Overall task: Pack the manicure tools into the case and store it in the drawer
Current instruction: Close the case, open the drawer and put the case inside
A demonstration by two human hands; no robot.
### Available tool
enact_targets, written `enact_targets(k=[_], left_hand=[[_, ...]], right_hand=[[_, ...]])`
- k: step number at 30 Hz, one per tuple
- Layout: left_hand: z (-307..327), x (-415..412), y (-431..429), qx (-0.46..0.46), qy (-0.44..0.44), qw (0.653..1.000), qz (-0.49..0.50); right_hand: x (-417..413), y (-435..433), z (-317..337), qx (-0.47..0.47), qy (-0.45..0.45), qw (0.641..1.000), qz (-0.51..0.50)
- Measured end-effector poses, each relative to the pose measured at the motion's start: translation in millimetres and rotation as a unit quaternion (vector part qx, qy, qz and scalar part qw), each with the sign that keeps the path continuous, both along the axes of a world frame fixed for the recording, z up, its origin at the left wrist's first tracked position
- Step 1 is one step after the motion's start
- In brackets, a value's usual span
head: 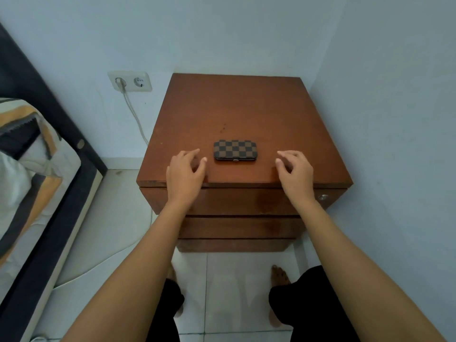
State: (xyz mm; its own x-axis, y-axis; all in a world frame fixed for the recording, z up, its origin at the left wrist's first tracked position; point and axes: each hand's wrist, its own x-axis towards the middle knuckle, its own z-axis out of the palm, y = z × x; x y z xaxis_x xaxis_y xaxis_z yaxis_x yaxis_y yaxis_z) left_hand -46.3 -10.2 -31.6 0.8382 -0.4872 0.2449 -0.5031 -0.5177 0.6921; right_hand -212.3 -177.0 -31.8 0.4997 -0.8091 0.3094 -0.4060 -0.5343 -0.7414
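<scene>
A small brown-and-black checkered manicure case (234,150) lies closed and flat on top of a brown wooden nightstand (237,112), near its front edge. My left hand (185,172) hovers just left of the case, fingers spread and curled, holding nothing. On the other side, my right hand (294,172) is a little farther from the case, fingers likewise apart and empty. Neither hand touches the case. Below the top, the upper drawer (237,201) is closed, as are two more drawers under it. No loose manicure tools are visible.
The nightstand sits in a corner against pale blue walls. A bed with a striped cover (27,174) and dark frame stands at the left. A wall socket (130,81) with a white cable is behind the left side. A round lock (322,197) marks the upper drawer's right end. White floor tiles below.
</scene>
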Motion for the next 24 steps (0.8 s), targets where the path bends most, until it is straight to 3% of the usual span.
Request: enact_targets(k=[4, 7, 12, 18, 24], left_hand=[[-14.4, 6.6, 46.1, -0.107, 0.009, 0.975, 0.196], [-32.5, 10.3, 66.0, -0.098, 0.084, 0.958, 0.255], [-54.8, 8.0, 75.8, -0.136, 0.201, 0.949, 0.201], [-49.7, 0.8, 82.9, -0.166, 0.187, 0.936, 0.247], [-42.0, -35.6, 111.4, -0.186, 0.204, 0.923, 0.267]], right_hand=[[-65.0, -16.7, -13.5, -0.007, -0.097, 0.977, -0.191], [-95.7, -27.7, -27.7, 0.08, -0.122, 0.946, -0.29], [-95.9, -37.7, -47.4, 0.194, -0.052, 0.948, -0.248], [-93.1, -28.4, -46.2, 0.209, -0.091, 0.924, -0.306], [-128.1, 12.5, -42.3, 0.201, -0.09, 0.923, -0.315]])
